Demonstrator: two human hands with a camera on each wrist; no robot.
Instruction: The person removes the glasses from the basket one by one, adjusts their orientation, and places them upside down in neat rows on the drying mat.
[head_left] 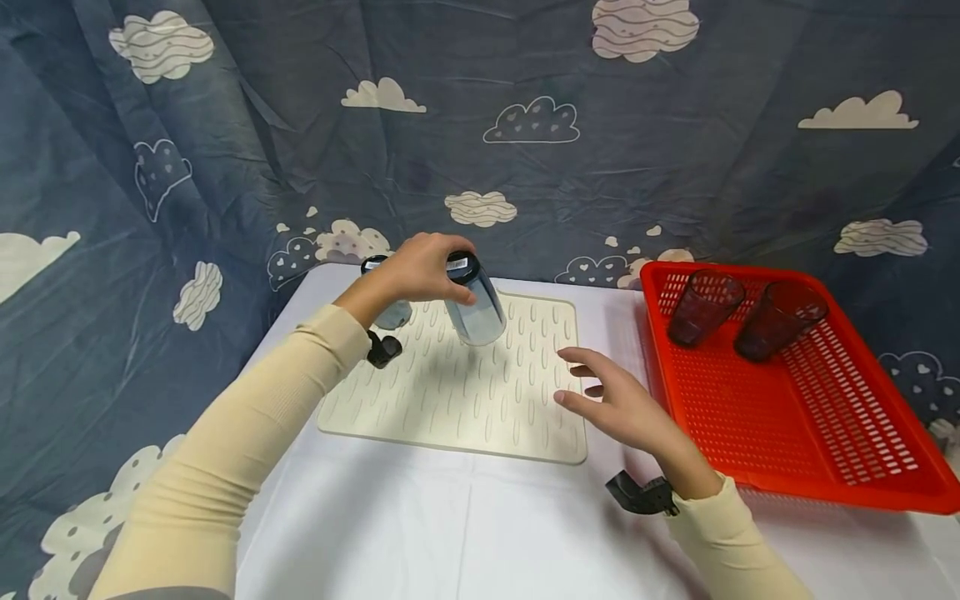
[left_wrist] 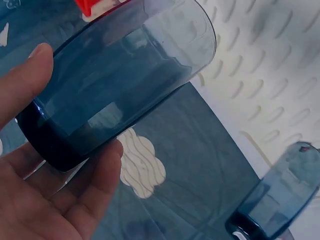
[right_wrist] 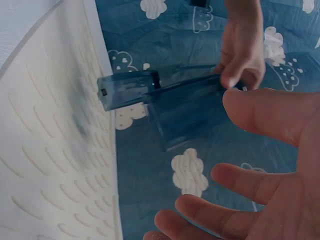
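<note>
My left hand (head_left: 426, 268) grips a blue-tinted drinking glass (head_left: 477, 310) by its dark base, thumb on one side and fingers on the other. The glass is upside down and tilted, its clear rim low over the cream drying mat (head_left: 450, 408). In the left wrist view the base of the glass (left_wrist: 125, 80) sits between thumb and fingertips. A second blue glass (head_left: 394, 314) stands base up on the mat's far left, partly behind the left wrist. My right hand (head_left: 618, 404) hovers over the mat's right edge, fingers spread and slightly bent, touching nothing.
A red plastic basket (head_left: 738, 425) with slotted walls stands on the right of the white-clothed table (head_left: 420, 517). Two dark purple-red glasses lean inside its far end, a left one (head_left: 703, 310) and a right one (head_left: 776, 323). A cloud-patterned curtain (head_left: 450, 158) hangs behind.
</note>
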